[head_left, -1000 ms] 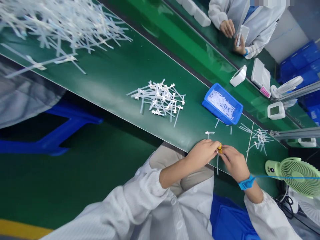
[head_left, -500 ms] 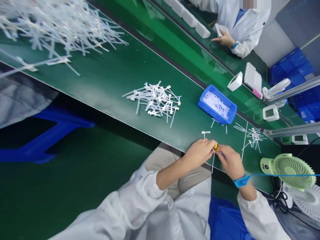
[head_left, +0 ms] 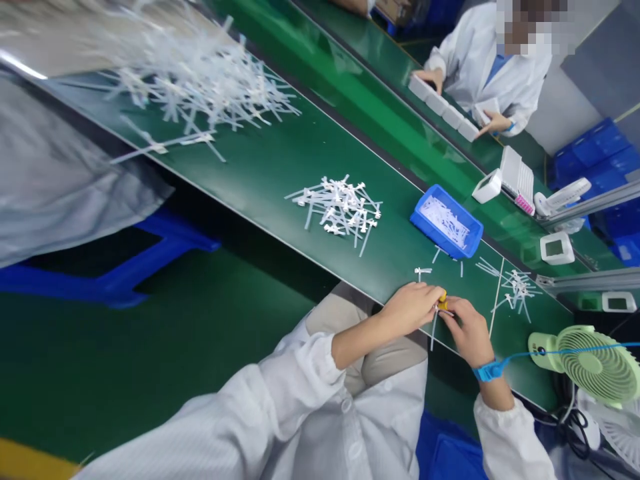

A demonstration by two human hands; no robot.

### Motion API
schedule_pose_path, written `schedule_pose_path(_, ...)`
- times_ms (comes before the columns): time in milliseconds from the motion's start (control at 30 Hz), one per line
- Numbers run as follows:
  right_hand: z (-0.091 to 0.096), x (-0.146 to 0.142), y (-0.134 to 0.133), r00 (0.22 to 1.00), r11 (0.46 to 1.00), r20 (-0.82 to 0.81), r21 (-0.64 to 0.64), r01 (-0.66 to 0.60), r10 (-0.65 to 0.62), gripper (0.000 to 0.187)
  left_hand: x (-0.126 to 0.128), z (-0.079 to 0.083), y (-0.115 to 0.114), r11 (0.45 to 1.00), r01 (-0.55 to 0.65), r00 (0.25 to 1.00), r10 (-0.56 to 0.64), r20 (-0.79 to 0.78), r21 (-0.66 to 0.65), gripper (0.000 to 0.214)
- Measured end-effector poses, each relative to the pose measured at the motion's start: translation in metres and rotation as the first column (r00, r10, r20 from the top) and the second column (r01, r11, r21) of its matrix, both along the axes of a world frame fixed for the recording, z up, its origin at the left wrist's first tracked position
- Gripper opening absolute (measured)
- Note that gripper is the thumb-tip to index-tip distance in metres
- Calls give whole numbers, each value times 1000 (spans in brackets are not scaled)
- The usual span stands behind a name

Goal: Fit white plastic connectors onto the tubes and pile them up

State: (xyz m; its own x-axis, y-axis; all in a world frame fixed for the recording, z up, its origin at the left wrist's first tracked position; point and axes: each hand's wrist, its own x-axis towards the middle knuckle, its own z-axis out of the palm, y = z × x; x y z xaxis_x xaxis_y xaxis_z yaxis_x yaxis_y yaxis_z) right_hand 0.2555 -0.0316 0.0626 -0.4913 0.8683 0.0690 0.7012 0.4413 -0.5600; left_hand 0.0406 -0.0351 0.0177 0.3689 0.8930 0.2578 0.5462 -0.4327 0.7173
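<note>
My left hand (head_left: 410, 308) is closed at the bench edge in a pinch on a small white connector. A thin translucent tube (head_left: 434, 332) hangs down from it. Yellow covers, perhaps finger cots (head_left: 443, 297), show at the fingertips. My right hand (head_left: 470, 328), a blue strap (head_left: 490, 371) on its wrist, meets the left with fingers pinched by the same connector; a thin piece at its tips is too small to name. Just beyond the left hand lies one white connector with tubes (head_left: 423, 271). The blue tray (head_left: 419, 223) behind holds many small white pieces.
A pile of tubed connectors (head_left: 345, 205) lies left of the tray, a larger tube heap (head_left: 200, 87) farther left. More pieces (head_left: 520, 287) lie right, near a green fan (head_left: 590, 363). Across the glass, a co-worker (head_left: 493, 73) handles white boxes (head_left: 445, 110).
The view has shifted, so bench items appear farther right. My hands keep nearly the same pinch together. Across the glass, the co-worker now has both hands at the row of white boxes.
</note>
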Motion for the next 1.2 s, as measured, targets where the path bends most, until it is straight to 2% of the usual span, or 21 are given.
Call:
schedule_pose_path(100, -12, 7, -10, 957, 975, -195, -111, 194, -213, 28, 1, 1, 0, 999, -37, 997, 36, 70, 5, 21)
schedule_pose_path(167, -21, 3, -18, 852, 919, -344, -160, 361, -395, 35, -2, 0, 0, 998, -66, 979, 66, 194, -10, 26)
schedule_pose_path(233, -29, -9, -26, 707, 853, -485, -216, 474, -515, 37, -6, 0, -1, 996, -75, 938, 84, 337, -39, 26)
schedule_pose_path(333, -38, -35, -32, 541, 813, -615, -348, 467, -574, 39, -12, -1, -1, 993, -67, 857, 108, 505, -98, 18)
schedule_pose_path(433, -44, -53, -31, 473, 811, -663, -421, 405, -580, 39, -15, -2, 0, 985, -60, 803, 145, 578, -164, 12)
schedule_pose_path(500, -46, -58, -31, 459, 813, -674, -429, 394, -578, 39, -16, -3, 0, 979, -55, 800, 161, 578, -197, 13)
schedule_pose_path(600, -47, -57, -33, 496, 830, -667, -421, 366, -557, 37, -15, -5, -1, 978, -43, 834, 146, 532, -202, 13)
schedule_pose_path(700, -48, -55, -38, 527, 847, -663, -418, 328, -531, 36, -12, -6, -1, 990, -23, 888, 83, 452, -136, 10)
schedule_pose_path(800, -49, -56, -39, 492, 837, -678, -422, 347, -546, 38, -9, -6, -1, 997, -37, 914, 64, 400, -74, 11)
schedule_pose_path(900, -51, -56, -38, 459, 826, -688, -441, 351, -562, 40, -9, -5, -1, 997, -63, 911, 74, 405, -40, 14)
schedule_pose_path(1200, -51, -56, -35, 462, 813, -670, -477, 333, -582, 35, -13, 1, -3, 999, -33, 886, 17, 464, 26, 22)
